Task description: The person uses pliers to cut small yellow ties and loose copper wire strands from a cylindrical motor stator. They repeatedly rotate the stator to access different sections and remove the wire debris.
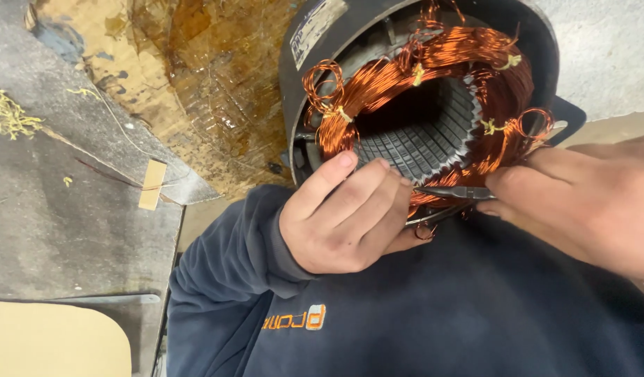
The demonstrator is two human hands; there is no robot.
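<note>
Left hand [336, 216] pinches the copper winding [433, 63] at the dark round stator housing's [538, 42] six o'clock, so I'd steady it while my right hand [580, 202] grips the slim metal pliers [451, 192].

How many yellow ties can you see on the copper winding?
4: upper left tie, upper right tie, left tie, right tie. The hands may hide more.

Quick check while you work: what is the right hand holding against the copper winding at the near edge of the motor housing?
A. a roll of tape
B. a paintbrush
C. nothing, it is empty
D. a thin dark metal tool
D: the right hand pinches a thin dark metal tool whose tip lies at the copper winding, beside the left hand.
</note>
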